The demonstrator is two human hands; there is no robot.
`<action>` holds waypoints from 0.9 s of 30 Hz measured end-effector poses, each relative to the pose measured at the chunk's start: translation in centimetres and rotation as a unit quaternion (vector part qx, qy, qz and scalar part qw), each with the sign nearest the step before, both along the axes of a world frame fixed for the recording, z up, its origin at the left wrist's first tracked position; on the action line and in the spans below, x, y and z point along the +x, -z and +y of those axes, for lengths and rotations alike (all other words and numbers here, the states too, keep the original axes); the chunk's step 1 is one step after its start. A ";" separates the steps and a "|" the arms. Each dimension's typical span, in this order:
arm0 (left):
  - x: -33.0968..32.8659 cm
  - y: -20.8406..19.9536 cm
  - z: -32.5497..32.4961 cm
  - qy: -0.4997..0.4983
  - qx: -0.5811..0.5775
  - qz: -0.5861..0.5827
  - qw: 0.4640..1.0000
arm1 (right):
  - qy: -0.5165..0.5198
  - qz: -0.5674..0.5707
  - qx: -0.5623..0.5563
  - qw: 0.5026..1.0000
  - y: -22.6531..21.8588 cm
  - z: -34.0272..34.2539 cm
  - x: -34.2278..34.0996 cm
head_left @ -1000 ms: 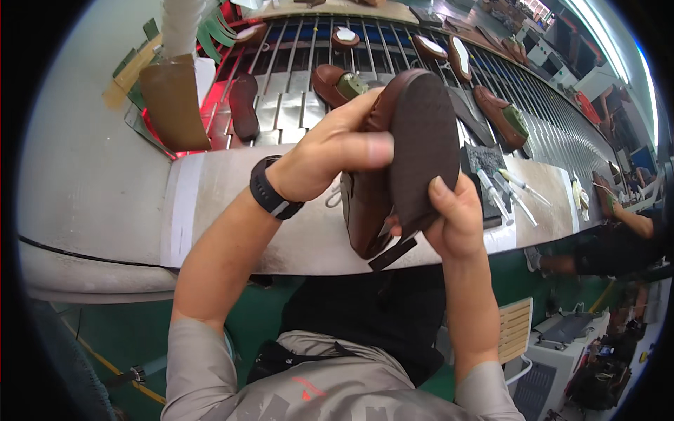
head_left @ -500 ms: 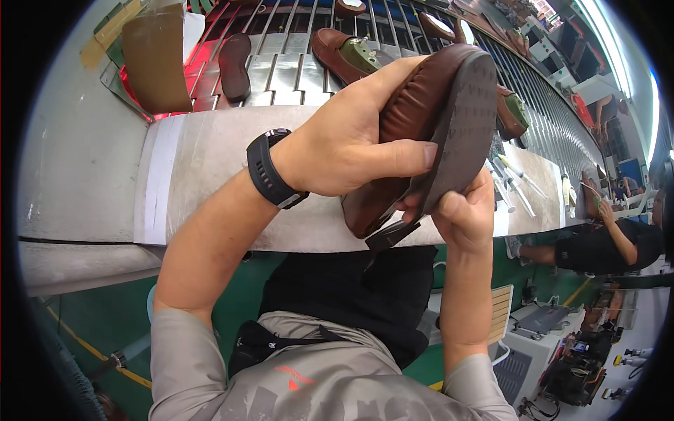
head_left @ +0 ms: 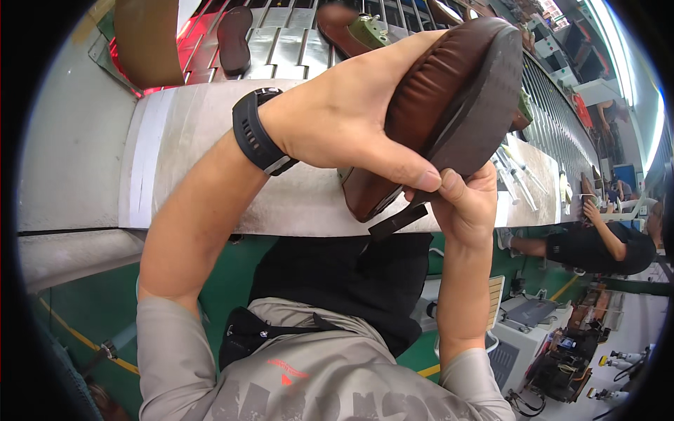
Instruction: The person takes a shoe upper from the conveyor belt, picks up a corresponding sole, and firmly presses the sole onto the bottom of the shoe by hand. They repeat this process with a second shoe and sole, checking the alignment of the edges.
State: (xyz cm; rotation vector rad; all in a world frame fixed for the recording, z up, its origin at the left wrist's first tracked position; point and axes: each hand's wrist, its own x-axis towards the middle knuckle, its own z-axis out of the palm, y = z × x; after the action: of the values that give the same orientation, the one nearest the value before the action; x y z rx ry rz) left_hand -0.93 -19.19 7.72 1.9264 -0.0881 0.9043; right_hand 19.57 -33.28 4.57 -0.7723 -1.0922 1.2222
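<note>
Over the bench edge I hold a brown leather shoe [head_left: 430, 95] tilted, with its dark sole [head_left: 484, 105] turned to the right. My left hand [head_left: 351, 123] wraps round the shoe, its thumb pressing the sole's near edge. My right hand [head_left: 469, 207] pinches the sole low down, its thumb tip close against the left thumb. At the lower end, the sole's dark heel part [head_left: 397, 223] hangs apart from the leather, leaving a gap. The left fingers are hidden behind the shoe.
Beyond the pale bench [head_left: 203, 140] runs a metal slatted conveyor [head_left: 284, 42]. It carries a loose dark sole [head_left: 234, 42] and a brown shoe with a green insert [head_left: 344, 31]. Several thin white-handled tools [head_left: 518, 175] lie right of my hands. A person [head_left: 597, 238] works farther right.
My left thumb has slid down the sole's edge to meet my right thumb. The shoe has shifted slightly up and right, and the whole view has moved a little.
</note>
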 end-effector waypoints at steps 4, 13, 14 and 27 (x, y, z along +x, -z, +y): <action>0.3 -0.2 0.0 -0.022 0.022 0.004 0.999 | -0.015 0.037 0.001 0.999 0.1 0.1 0.0; 1.5 0.7 0.0 0.018 -0.047 -0.068 0.996 | 0.011 0.021 -0.013 1.000 0.0 -0.1 -0.1; 1.4 0.6 0.0 0.021 -0.052 -0.064 0.996 | 0.009 0.022 -0.012 1.000 0.0 -0.1 -0.1; 1.0 0.0 -1.0 0.065 -0.150 -0.031 0.986 | 0.013 0.017 -0.028 0.999 -0.2 -0.6 -0.5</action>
State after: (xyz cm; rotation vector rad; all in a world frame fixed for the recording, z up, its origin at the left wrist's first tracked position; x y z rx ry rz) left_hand 0.08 -20.14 7.73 1.5949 -0.1052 0.8386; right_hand 19.10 -33.90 4.81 -0.8040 -1.0205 1.2434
